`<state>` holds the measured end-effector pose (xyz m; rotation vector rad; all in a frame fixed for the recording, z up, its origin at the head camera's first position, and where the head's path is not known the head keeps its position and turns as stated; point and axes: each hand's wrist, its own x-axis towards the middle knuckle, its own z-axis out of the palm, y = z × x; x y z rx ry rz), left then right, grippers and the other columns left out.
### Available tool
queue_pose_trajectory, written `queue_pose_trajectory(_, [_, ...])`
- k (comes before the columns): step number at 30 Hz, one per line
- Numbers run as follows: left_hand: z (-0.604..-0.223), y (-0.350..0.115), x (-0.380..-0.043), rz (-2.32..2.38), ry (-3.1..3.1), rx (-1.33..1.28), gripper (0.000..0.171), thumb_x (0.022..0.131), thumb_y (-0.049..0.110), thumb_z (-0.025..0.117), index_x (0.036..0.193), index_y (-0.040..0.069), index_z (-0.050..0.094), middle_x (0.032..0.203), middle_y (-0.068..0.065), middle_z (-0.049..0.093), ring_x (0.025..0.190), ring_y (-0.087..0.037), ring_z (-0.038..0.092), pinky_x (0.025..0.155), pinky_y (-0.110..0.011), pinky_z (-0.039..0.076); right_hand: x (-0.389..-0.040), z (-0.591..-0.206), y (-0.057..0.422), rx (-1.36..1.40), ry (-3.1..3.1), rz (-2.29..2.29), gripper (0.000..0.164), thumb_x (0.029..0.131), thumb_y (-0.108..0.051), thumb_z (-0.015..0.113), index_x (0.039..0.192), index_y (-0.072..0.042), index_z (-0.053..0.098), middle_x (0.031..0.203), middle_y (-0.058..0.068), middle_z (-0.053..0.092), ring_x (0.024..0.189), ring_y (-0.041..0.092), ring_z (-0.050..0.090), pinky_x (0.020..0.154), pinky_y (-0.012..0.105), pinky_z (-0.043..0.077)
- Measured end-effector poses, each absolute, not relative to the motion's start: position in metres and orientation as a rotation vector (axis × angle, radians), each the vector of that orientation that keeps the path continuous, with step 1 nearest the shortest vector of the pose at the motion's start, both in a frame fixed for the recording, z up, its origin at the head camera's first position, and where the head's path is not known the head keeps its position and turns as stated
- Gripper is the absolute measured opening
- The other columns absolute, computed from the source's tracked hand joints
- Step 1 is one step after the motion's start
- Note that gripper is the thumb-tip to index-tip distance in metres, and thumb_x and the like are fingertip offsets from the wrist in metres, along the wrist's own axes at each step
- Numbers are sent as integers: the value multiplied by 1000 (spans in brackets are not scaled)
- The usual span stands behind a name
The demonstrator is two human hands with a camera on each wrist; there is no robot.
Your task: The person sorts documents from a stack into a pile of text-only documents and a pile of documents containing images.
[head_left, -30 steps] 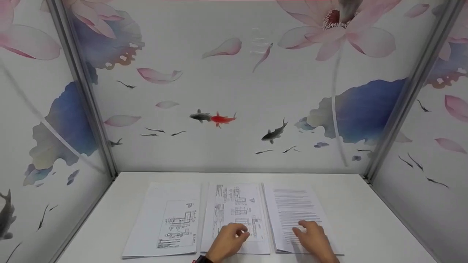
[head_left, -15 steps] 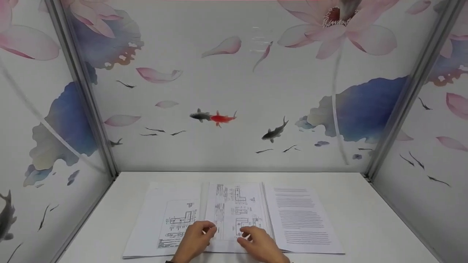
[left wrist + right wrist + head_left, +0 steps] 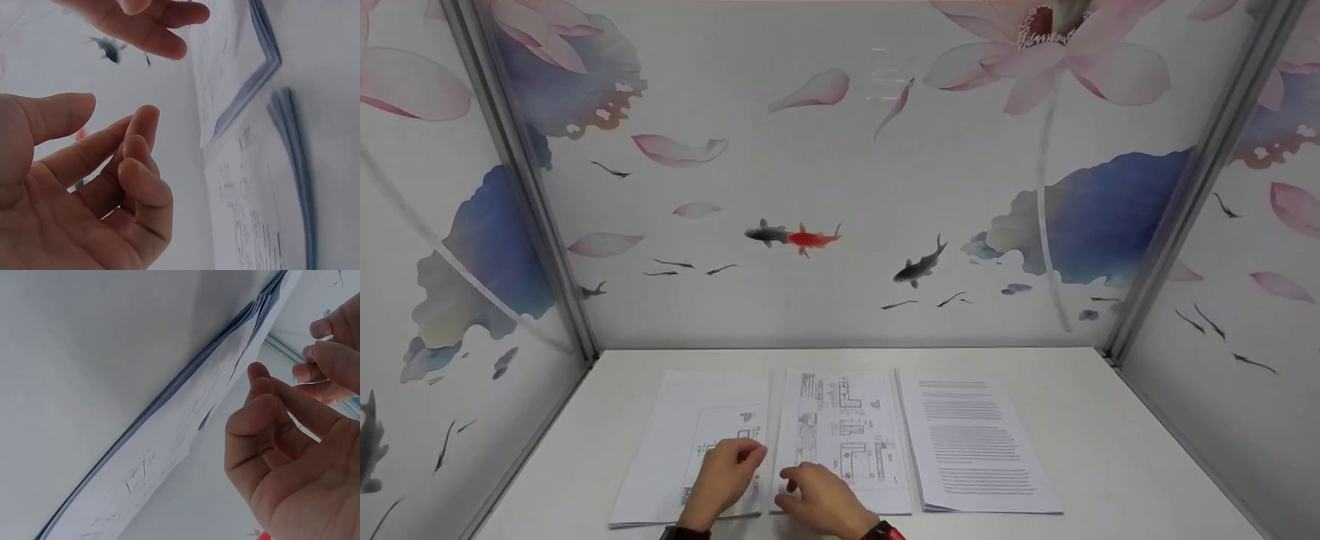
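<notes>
Three stacks of printed paper lie side by side on the white table. My left hand [image 3: 725, 474] hovers over the left stack [image 3: 656, 450], its fingers loosely bent with a gap to the thumb in the left wrist view. My right hand [image 3: 819, 495] is over the near left part of the middle stack [image 3: 851, 420], which bears technical drawings. Nothing shows between the fingers of the right hand in the right wrist view. The right stack [image 3: 979, 442], with lines of text, has no hand near it. Part of the left stack's drawing is hidden behind my left hand.
The white table [image 3: 1125, 457] is enclosed by panels printed with lotus flowers and fish. Grey metal posts [image 3: 1200, 187] stand at the back corners. A narrow strip of table shows between neighbouring stacks.
Both hands have moved left: the left from the middle stack to the left stack, the right from the right stack to the middle one. The three stacks stay in place.
</notes>
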<state>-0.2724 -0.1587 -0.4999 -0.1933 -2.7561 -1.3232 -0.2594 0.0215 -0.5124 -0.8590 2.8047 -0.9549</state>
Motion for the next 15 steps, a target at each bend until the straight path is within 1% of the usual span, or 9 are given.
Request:
queue_pose_trajectory(3, [-497,-177,-275,-1179,-2817,-37,23,88,24,58,95,4,67,82,-2,62,72,-14,53,63,-33,44,-263,-512,11,-910,2735,-975,38,84,-28,62,115,-7,61,95,-4,64,80,3,56,69,21,46])
queue_pose_trajectory(6, [-496,-197,-275,-1042,-2876,123,30,87,24,59,100,-2,64,82,-6,61,74,-19,55,66,-38,44,-264,-512,1,-907,2669,-976,41,84,-29,62,118,-8,59,103,-2,63,83,3,58,72,22,47])
queue_pose_trajectory(9, [-496,-217,-275,-922,-2899,252,41,86,25,59,107,-10,58,90,-20,60,84,-32,56,72,-47,45,-263,-513,-7,-868,2659,-947,44,83,-31,63,120,-9,57,107,-1,63,93,7,59,81,26,46])
queue_pose_trajectory(12, [-498,-237,-276,-849,-2920,365,50,85,25,61,113,-14,51,105,-32,54,97,-46,51,76,-54,43,-263,-514,-12,-817,2669,-914,46,82,-32,63,121,-9,56,109,0,63,104,11,56,89,31,43])
queue_pose_trajectory(13, [-499,-243,-275,-837,-2926,393,52,84,25,61,115,-16,48,109,-35,51,101,-49,48,77,-57,42,-262,-514,-13,-794,2659,-914,47,82,-33,63,122,-10,56,109,0,62,105,12,56,90,32,42])
queue_pose_trajectory(15, [-502,-256,-274,-821,-2940,439,55,83,23,63,115,-18,46,111,-37,48,101,-51,47,75,-58,43,-261,-513,-16,-733,2616,-935,48,81,-35,63,123,-11,55,110,-1,62,106,13,55,91,35,42])
